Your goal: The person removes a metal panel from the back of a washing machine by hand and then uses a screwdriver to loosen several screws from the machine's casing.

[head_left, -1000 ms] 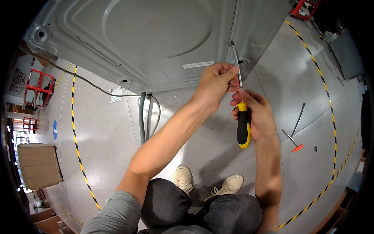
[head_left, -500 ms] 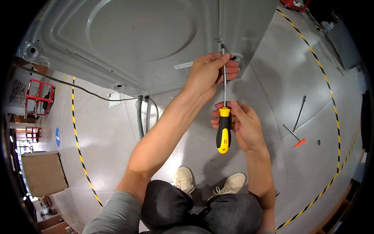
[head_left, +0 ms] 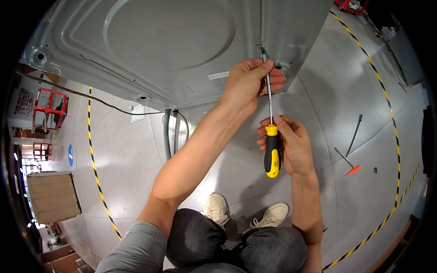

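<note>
A screwdriver [head_left: 273, 157] with a black and yellow handle points away from me, its tip at a small screw spot [head_left: 261, 46] on the grey metal panel [head_left: 168, 32]. My left hand [head_left: 248, 82] pinches the shank close to the tip, thumb on top. Around the collar and upper handle, my right hand [head_left: 293, 141] closes with thumb and fingers. Whether a screw sits under the tip is too small to tell. A dark hole [head_left: 278, 68] in the panel shows just beyond my left fingers.
A grey hose [head_left: 167, 134] and a dark cable [head_left: 104, 102] run from the panel's lower edge. On the floor at right lie a T-handled tool with an orange grip [head_left: 353, 169] and a dark metal rod [head_left: 354, 135]. A cardboard box [head_left: 53, 198] stands at left, beyond striped floor tape [head_left: 93, 157].
The screwdriver has moved slightly right and forward with both hands, and its tip has come up to the screw spot on the panel. The whole view has shifted a little.
</note>
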Available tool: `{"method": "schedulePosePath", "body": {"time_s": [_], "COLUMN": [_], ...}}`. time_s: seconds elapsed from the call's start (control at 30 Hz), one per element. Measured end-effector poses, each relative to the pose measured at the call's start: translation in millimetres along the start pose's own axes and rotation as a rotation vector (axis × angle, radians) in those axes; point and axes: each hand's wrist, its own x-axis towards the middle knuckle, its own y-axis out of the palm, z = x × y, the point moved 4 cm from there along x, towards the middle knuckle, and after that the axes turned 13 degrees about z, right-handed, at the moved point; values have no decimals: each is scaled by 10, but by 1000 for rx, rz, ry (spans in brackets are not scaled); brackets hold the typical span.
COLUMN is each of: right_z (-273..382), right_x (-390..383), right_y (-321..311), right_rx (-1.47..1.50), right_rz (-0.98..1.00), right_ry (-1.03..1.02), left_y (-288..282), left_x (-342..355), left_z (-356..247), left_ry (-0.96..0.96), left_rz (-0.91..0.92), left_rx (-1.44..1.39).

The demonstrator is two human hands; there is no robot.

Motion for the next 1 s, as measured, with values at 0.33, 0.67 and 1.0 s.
{"method": "schedulePosePath", "body": {"time_s": [0.33, 0.67, 1.0], "right_z": [-1, 15, 87], "right_x": [18, -19, 22], "right_y": [27, 12, 67], "right_rx": [18, 14, -25], "right_rz": [1, -27, -23], "right_ry": [22, 17, 56], "left_y": [-68, -26, -94], "left_x": [2, -20, 15], "left_z": [21, 14, 18], "left_ry": [0, 8, 51], "left_rz": [-9, 33, 85], "left_rx": [1, -28, -142]}}
